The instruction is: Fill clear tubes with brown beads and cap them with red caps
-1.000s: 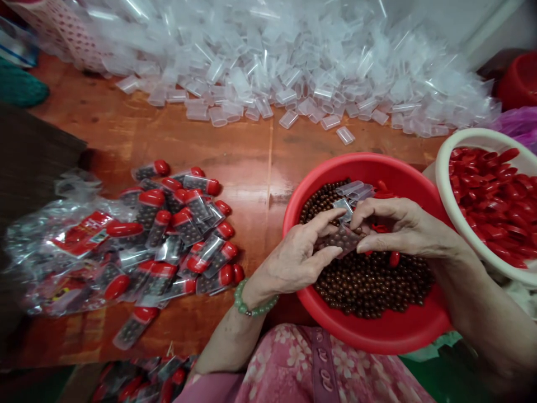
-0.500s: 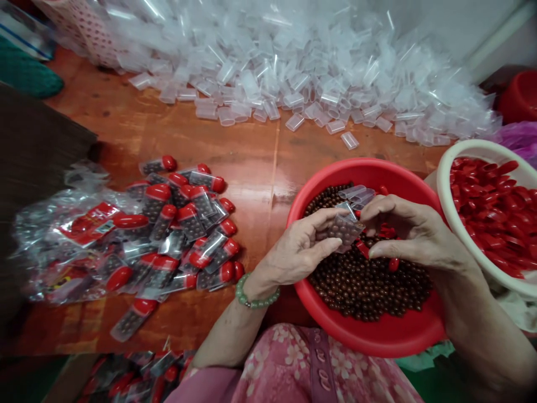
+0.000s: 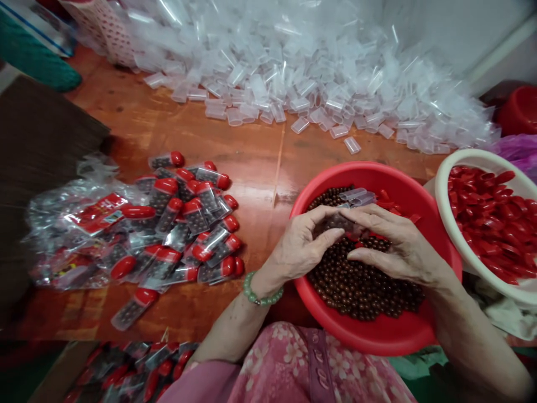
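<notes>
Over a red basin (image 3: 377,330) full of small brown balls (image 3: 361,285), both my hands meet. My left hand (image 3: 300,249) pinches a small clear plastic tube (image 3: 338,223) filled with brown balls. My right hand (image 3: 392,240) closes its fingers on the tube's other end, where a red cap peeks out under the fingers. A few empty clear tubes (image 3: 356,196) and loose red caps lie on the balls at the basin's far side. A green bead bracelet (image 3: 260,296) circles my left wrist.
A white bowl (image 3: 444,168) of red caps (image 3: 490,218) stands at the right. Filled, red-capped tubes (image 3: 193,224) are heaped on the wooden floor at left, beside bagged ones (image 3: 84,229). A big pile of empty clear tubes (image 3: 302,73) spans the back.
My hands have drawn closer together over the tube, the right fingers now covering its end. The view has shifted slightly down and right.
</notes>
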The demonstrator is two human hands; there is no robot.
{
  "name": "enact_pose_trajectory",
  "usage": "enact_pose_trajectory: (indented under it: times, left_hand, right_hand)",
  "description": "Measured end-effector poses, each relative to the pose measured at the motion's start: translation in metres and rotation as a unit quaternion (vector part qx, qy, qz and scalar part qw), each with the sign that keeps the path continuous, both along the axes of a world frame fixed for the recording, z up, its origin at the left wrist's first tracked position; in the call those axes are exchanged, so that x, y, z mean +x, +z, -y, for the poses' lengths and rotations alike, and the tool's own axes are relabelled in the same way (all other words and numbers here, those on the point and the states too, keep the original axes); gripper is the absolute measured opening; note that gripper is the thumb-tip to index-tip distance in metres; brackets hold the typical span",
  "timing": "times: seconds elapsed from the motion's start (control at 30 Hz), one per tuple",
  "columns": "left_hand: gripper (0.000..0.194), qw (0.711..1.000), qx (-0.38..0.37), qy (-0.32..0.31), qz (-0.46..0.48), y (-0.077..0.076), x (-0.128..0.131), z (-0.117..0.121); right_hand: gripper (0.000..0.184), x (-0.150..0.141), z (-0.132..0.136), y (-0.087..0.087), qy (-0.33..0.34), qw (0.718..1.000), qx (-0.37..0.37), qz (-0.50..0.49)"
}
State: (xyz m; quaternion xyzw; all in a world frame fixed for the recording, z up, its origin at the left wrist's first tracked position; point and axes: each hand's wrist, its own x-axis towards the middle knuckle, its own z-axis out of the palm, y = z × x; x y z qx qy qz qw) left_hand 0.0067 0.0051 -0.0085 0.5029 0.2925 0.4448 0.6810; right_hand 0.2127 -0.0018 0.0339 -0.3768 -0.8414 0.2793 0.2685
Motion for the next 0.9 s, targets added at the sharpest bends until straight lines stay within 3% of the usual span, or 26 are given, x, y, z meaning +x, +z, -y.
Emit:
enact_pose_trajectory:
  times: [0.23, 0.33, 0.47, 0.53, 0.63, 0.77, 0.9]
  left_hand:
    - [0.023, 0.997, -0.048, -0.028, 0.046, 0.001, -0.001, -0.001]
    - [0.017, 0.999, -0.032, -0.016, 0.011, 0.004, 0.000, 0.000]
    - [0.012, 1.000, -0.008, -0.001, -0.025, 0.004, 0.000, 0.000]
    - [0.017, 1.000, -0.024, 0.011, -0.005, 0.003, 0.001, 0.001]
    - [0.030, 0.999, -0.047, 0.013, 0.024, 0.001, 0.001, 0.001]
    - [0.047, 0.998, -0.051, -0.001, 0.036, -0.001, 0.001, 0.001]
    - [0.029, 0.998, -0.059, -0.015, 0.030, -0.001, -0.002, 0.001]
  right_hand:
    - [0.084, 0.003, 0.000, -0.005, 0.041, 0.997, -0.053, 0.039]
    - [0.086, -0.001, -0.003, -0.006, 0.063, 0.995, -0.077, 0.030]
    - [0.084, -0.002, -0.005, -0.006, 0.084, 0.981, -0.173, -0.022]
    - [0.084, 0.001, -0.004, -0.006, 0.061, 0.969, -0.229, -0.073]
    - [0.081, 0.008, -0.001, -0.005, -0.016, 0.965, -0.227, -0.126]
    - [0.066, 0.017, 0.004, -0.001, -0.079, 0.981, -0.167, -0.055]
    - [0.046, 0.033, 0.010, 0.006, -0.139, 0.982, -0.120, 0.044]
